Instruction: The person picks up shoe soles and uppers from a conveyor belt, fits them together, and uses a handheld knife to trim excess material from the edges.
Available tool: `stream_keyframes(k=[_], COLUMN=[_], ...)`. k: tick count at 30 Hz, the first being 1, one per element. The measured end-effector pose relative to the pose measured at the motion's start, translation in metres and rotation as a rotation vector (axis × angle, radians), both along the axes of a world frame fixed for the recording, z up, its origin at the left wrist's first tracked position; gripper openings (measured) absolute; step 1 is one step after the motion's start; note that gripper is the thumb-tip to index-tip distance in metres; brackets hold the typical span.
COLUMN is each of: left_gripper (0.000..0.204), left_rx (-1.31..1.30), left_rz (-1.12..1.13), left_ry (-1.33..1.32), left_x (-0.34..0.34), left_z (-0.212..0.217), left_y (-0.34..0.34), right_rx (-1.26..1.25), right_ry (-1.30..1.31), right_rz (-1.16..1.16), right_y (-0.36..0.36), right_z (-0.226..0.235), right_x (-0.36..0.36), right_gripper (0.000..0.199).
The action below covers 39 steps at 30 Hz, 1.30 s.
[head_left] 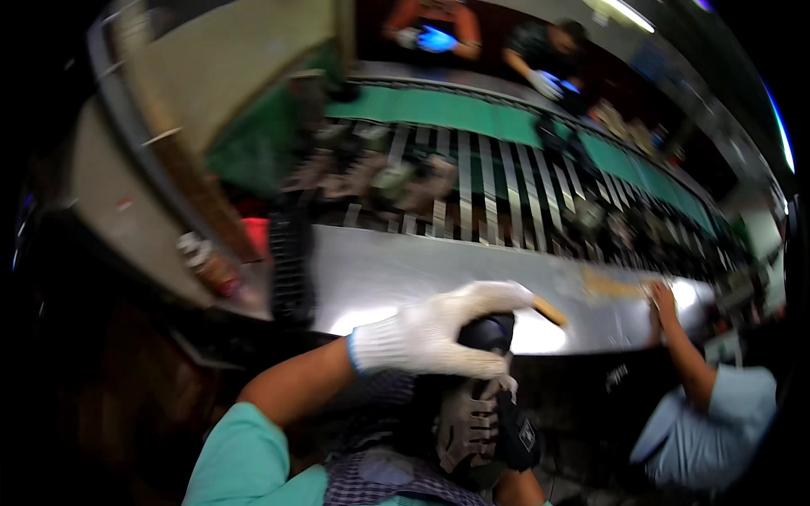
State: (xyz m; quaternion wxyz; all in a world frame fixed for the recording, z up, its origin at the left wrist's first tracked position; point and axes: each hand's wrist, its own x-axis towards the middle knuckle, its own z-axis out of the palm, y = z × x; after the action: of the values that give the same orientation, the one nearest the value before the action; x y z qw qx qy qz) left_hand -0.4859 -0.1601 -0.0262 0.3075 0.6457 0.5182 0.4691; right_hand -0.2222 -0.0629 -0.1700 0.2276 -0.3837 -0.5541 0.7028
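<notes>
A dim factory line filled the view: a smooth, shiny metal worktable (405,270) ran across the middle, and behind it a conveyor of pale slats (472,185) carried blurred, brownish shoe parts beside a flat green belt (439,108). Across the line, two other workers' gloved hands showed, one in a bright blue glove (436,39).

The left hand (439,333), in a white knitted cotton glove with a blue cuff, was closed over the rounded black toe of a shoe (488,333) and also gripped a thin tan stick (550,311), perhaps a brush handle, that poked out to the right. The shoe stood toe-up just in front of the table's near edge, over the person's checked apron (380,476).

The right hand (468,426), in a grey-brown worn knit glove, was clamped around the lower part of the same shoe, so both hands sat close together, one above the other.

At the right, a neighbouring worker in a light blue shirt (717,422) rested a bare hand on the table.
</notes>
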Motion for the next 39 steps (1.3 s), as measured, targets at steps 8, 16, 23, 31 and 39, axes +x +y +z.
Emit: stream_keyframes(k=[8, 16, 23, 31, 39], left_gripper=[0.069, 0.105, 0.088, 0.093, 0.102], left_rx=[-0.035, -0.270, -0.280, -0.670, -0.740], left_rz=[-0.141, 0.004, -0.169, -0.132, -0.187], left_ry=[-0.445, -0.518, 0.153, -0.207, -0.247], left_x=[0.051, 0.029, 0.025, 0.023, 0.033], left_z=[-0.010, -0.102, -0.077, -0.045, -0.042], left_y=[0.020, 0.017, 0.056, 0.038, 0.057], right_rx=[0.547, 0.494, 0.738, 1.144, 0.893], right_ry=[-0.275, -0.533, -0.498, -0.255, -0.320], right_rz=[0.171, 0.644, 0.338, 0.241, 0.500], right_y=[0.014, -0.033, -0.042, 0.012, 0.076], right_z=[0.078, 0.130, 0.175, 0.086, 0.090], right_x=[0.015, 0.075, 0.098, 0.041, -0.016], right_gripper=[0.045, 0.076, 0.055, 0.054, 0.042])
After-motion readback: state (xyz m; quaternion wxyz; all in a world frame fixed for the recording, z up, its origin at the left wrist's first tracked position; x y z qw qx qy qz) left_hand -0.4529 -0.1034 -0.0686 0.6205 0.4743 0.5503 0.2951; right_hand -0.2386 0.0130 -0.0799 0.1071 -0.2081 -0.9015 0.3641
